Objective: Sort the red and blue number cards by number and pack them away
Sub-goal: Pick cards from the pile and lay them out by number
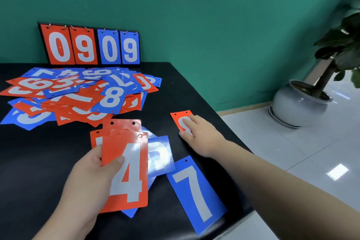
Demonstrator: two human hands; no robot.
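- The left hand [91, 171] grips a small fan of cards [116, 132], thumb pinned on the red 4 [132, 181].
- The right hand [202, 136] lies flat, fingers [187, 122] straight, pressing a lone red card [180, 118] on the desk [39, 161]; it grips nothing.
- The loose pile [78, 95] sits farther back.
- They look thin, light, glossy: likely slippery, best pinched by an edge.

Glossy plastic-looking red 4 card [132, 177], matt black tabletop [39, 161], glazed grey plant pot [298, 107], polished floor tiles [282, 142]
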